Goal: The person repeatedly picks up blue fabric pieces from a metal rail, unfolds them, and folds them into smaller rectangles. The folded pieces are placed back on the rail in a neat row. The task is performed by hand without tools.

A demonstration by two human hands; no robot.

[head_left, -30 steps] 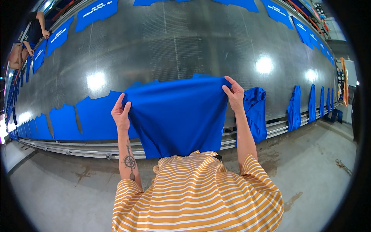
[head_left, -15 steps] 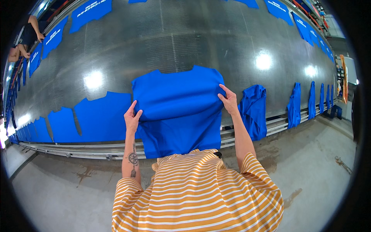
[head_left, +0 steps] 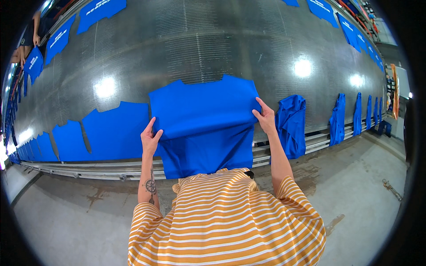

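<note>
A blue cut shirt panel [head_left: 202, 104] lies in front of me, its neckline end flat on the dark table and its nearer part folded and drooping over the front rail. My left hand [head_left: 151, 136] is closed on the panel's left side, thumb and index finger on the cloth and the other fingers partly hidden. At the right side, a little farther up, my right hand [head_left: 265, 116] grips the opposite edge in the same way. Between the hands the cloth is fairly taut, with a soft fold across it.
To the left, flat blue panels [head_left: 117, 131] line the near edge of the long dark table [head_left: 222, 48]. Crumpled blue pieces [head_left: 290, 128] hang over the rail at right. Printed blue panels [head_left: 321, 11] lie along the far side. A co-worker's hand [head_left: 36, 40] holds a panel far left.
The panel's upper part lies smoother and flatter, with both my hands still on its sides. At far left, the co-worker has lifted a printed panel.
</note>
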